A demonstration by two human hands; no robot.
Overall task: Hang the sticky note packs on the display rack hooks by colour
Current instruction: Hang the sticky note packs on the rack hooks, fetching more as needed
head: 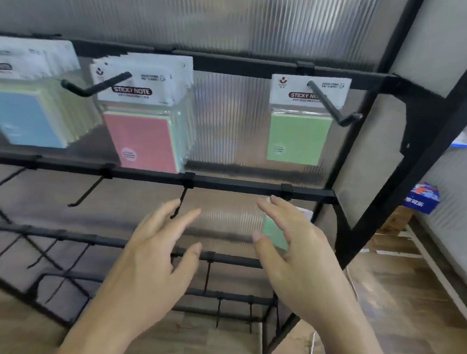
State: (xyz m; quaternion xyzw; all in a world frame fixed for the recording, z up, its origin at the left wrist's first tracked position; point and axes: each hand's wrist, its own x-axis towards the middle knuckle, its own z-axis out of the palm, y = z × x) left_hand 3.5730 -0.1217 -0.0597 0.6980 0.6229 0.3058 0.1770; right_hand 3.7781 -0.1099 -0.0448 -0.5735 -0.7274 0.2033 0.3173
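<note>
Your left grip (154, 251) is released, fingers spread and holding nothing, just in front of a bare black wire hook (179, 204) on the black metal display rack's (226, 186) second bar. Your right grip (290, 249) curves loosely over a pale green sticky note pack (274, 232) under that bar's right end. The hand hides most of the pack, so I cannot tell whether you are holding it or whether it is on a hook. On the top bar, another green sticky note pack (299, 137) hangs alone at the right. A pink-fronted bundle of packs (143, 140) hangs mid-rack, and a blurred blue-fronted bundle (23, 119) is cut off at the left edge.
</note>
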